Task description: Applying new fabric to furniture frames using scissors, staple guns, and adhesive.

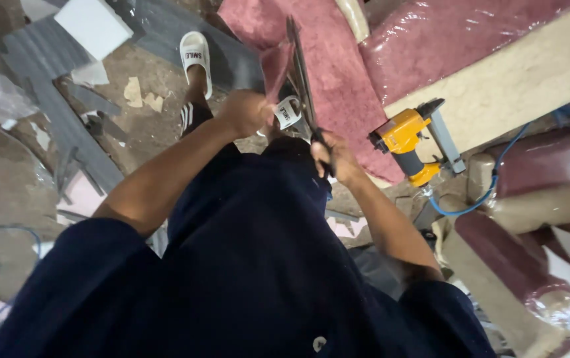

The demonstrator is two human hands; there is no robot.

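1. Mid-cut through a flap of pink fabric (276, 66), held up at the top centre of the view, at the edge of a larger pink-upholstered piece (338, 73) above the dark-clothed lap.
2. Long scissors (303, 86) pointing up and away, blades running alongside the flap; whether the blades are biting or parted cannot be told from this angle.
3. Right hand (335, 158) closed around the scissor handles, fingers through the dark loops.
4. Left hand (246, 111) clenched in a fist on the lower end of the flap, apparently pulling it taut.
5. Step in hand, by judgement: trimming excess fabric off the upholstered piece. Next move likely to call for steady tension from the left hand and a straight advance of the blades up the flap, clear of the gripping fingers.
6. Just to the right, a yellow pneumatic stapler (412, 142) resting on a pale foam edge (510, 79), blue air hose (490, 189) trailing away.
7. Farther out: a foot in a white slipper (195, 56), grey offcuts (53, 59) and scraps on the dusty floor, plastic-wrapped maroon cushions (543, 162) at right.
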